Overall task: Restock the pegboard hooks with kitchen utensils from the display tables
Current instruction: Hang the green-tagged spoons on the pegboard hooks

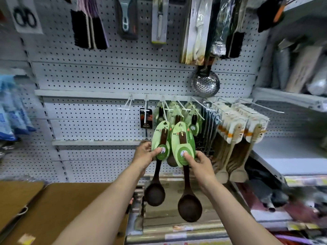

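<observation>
Pinching two stiff, light wooden spoons by their green cards, left hand on one spoon, right hand on the other spoon, I judge the cards bendy.

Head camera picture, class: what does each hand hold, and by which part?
Left hand pinches the left wooden spoon by its green card; right hand pinches the right wooden spoon likewise.

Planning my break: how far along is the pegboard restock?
Some green-carded spoons already hang on the hooks. In hand: the left hand holds one carded dark spoon, the right hand another, neither hung yet. Left to do: both spoons, plus the empty hook.
</observation>
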Tool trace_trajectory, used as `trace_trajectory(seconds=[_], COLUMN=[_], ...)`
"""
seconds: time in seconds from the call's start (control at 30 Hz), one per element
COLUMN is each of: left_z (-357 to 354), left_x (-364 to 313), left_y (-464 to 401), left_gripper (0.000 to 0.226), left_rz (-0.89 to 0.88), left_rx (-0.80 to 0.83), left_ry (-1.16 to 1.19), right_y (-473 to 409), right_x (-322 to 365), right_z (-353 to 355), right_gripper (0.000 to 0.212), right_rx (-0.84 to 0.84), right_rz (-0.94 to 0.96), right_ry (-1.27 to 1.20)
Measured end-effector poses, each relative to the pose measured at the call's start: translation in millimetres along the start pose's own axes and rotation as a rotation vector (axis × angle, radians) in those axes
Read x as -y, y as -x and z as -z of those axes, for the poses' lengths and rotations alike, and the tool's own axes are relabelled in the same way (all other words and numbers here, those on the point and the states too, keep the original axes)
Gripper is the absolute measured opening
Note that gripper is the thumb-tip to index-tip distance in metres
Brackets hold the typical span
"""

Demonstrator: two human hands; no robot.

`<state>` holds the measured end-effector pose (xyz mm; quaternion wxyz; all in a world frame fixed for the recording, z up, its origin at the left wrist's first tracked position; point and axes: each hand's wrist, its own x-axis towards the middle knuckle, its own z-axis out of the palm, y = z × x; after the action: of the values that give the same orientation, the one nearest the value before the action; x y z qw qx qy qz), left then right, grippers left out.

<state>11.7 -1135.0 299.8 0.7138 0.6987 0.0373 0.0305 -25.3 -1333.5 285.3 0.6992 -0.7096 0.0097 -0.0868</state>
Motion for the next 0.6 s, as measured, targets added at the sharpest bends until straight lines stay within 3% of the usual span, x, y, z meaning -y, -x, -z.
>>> trace_trajectory(seconds=[0.6], left_z=[-32.2], left_x=[12.0], left_y=[-68.5], left_gripper=[0.013], left_rz=[0.057], left_rx=[-0.098], left_ry=[0.034], right_y=[-48.4], right_x=[-15.3], right_z=[16.2], right_gripper=[0.024], right_rx=[0.089], right_rz=[0.002], right_ry=[-0.01])
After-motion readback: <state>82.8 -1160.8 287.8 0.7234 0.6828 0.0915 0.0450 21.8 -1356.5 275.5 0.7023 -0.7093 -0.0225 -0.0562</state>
